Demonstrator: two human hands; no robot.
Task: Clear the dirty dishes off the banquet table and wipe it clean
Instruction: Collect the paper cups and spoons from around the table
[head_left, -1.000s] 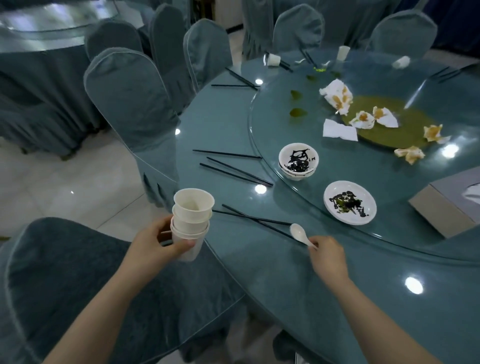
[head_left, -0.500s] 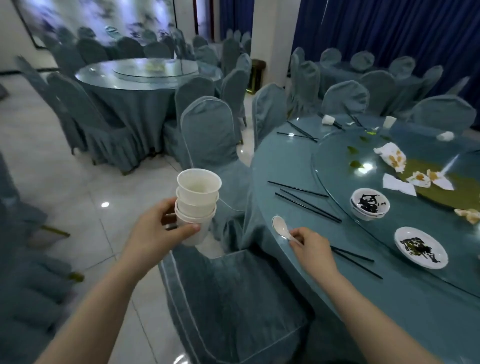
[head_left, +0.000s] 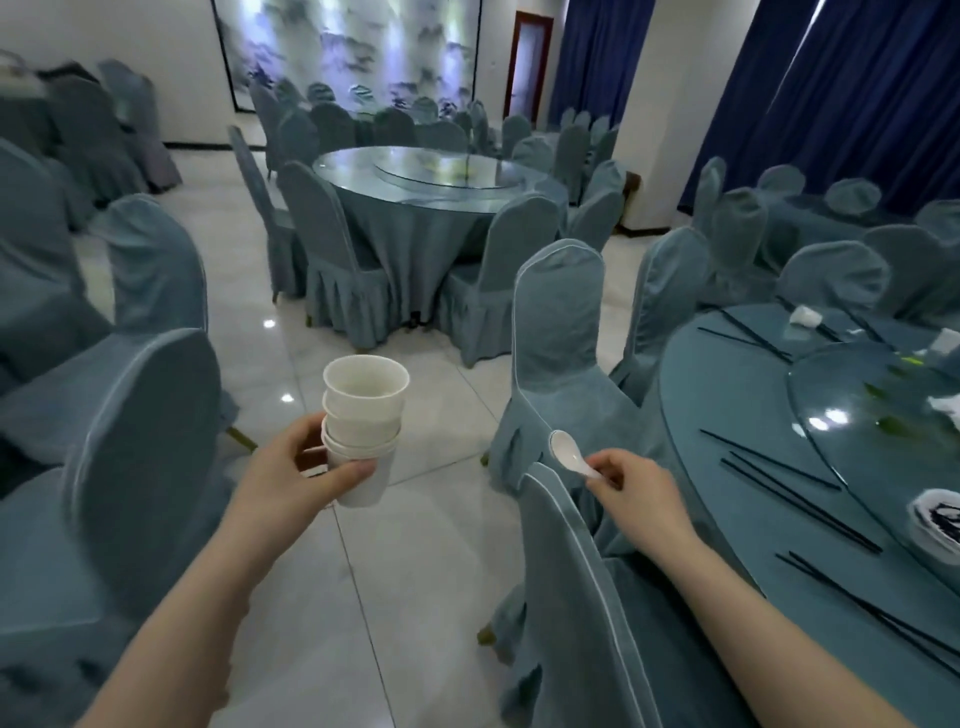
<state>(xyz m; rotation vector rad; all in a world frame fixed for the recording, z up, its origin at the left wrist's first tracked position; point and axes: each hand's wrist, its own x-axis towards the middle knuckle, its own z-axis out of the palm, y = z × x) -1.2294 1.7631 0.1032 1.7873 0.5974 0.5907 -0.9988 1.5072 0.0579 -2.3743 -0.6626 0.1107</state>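
Cups (head_left: 363, 415), white paper, nested in a stack, held upright in the left hand (head_left: 291, 478) with fingers and thumb curled round the lowest one. Right hand (head_left: 639, 499) pinches the handle of a white spoon (head_left: 569, 457), bowl pointing to about 10 o'clock. Both loads sit over the aisle floor, off the banquet table (head_left: 727, 395), which lies at 3 o'clock of the hands.

Step in hand looks like carrying this first load away from the table (where it gets dropped is not in view). To do it well: keep the stack vertical so any dregs stay in, grip low but firm so the upper cups do not tip out, and hold the spoon level, clear of the covered chair (head_left: 561, 322) just behind it.

Stack is at 9 o'clock of the spoon, near but apart, both roughly level at centre frame. Still on the table at 3 to 4 o'clock: black chopsticks (head_left: 800, 499), a dirty bowl (head_left: 935, 519), scraps on the glass turntable (head_left: 857, 415). Wiping not yet started, I judge.
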